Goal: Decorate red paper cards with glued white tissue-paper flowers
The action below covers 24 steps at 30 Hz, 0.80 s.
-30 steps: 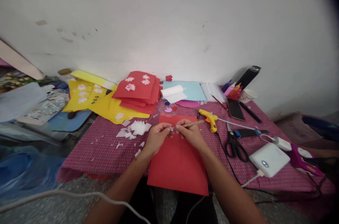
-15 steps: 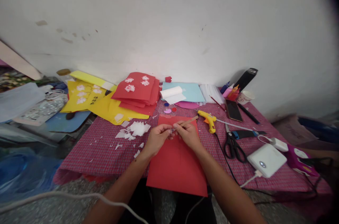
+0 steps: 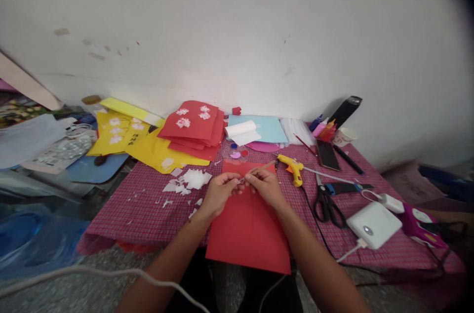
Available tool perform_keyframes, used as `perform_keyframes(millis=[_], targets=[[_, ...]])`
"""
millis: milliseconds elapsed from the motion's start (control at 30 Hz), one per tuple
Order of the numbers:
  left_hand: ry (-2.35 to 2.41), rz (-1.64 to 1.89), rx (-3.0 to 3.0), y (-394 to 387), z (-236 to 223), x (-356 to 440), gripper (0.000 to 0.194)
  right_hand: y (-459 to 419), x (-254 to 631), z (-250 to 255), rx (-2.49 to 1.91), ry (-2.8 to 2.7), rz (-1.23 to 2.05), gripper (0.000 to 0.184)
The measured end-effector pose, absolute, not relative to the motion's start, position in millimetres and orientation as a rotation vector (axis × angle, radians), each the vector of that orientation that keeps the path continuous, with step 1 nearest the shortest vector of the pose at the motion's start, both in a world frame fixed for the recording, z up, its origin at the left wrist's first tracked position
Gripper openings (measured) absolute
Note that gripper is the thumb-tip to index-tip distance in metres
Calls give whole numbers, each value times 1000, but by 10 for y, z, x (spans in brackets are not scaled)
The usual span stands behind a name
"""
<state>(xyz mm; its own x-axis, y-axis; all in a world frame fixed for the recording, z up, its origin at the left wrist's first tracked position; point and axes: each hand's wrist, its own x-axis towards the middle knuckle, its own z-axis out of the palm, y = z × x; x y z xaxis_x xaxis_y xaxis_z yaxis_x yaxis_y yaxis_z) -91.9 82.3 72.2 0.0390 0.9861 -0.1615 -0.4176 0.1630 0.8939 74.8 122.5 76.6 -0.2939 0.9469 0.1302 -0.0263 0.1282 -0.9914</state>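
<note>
My left hand (image 3: 224, 190) and my right hand (image 3: 265, 186) meet fingertip to fingertip over a sheet of red paper (image 3: 248, 239). Between the fingertips is a small whitish piece (image 3: 241, 180), perhaps paper, mostly covered by the fingers. A thin, flat wooden stick (image 3: 263, 167) slants out of my right hand, up and to the right. My left thumb and forefinger are pinched together on the small piece. Left of the hands, torn scraps of white paper (image 3: 196, 178) lie on the checked tablecloth (image 3: 140, 214).
Right of the hands lie a yellow glue gun (image 3: 295, 171), black scissors (image 3: 329, 210), a utility knife (image 3: 340, 188) and a white power bank (image 3: 374, 224) with cables. Red cards with paper blossoms (image 3: 190, 128) are stacked at the back left. Behind the table rises a wall (image 3: 237, 31).
The view has shifted very slightly. My fingers have moved a little around the small piece; the hands stay over the red paper.
</note>
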Motion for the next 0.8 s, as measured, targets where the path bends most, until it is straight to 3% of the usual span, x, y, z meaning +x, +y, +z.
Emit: perform_keyframes(millis=[133, 467, 800], targets=[[1011, 1273, 842, 834, 686, -905, 25, 1220, 692, 732, -986, -1451, 1272, 29], [989, 1277, 868, 824, 705, -905, 24, 1218, 749, 716, -802, -1354, 1504, 28], [1046, 1254, 990, 831, 660, -912, 23, 1227, 708, 749, -982, -1375, 1324, 30]])
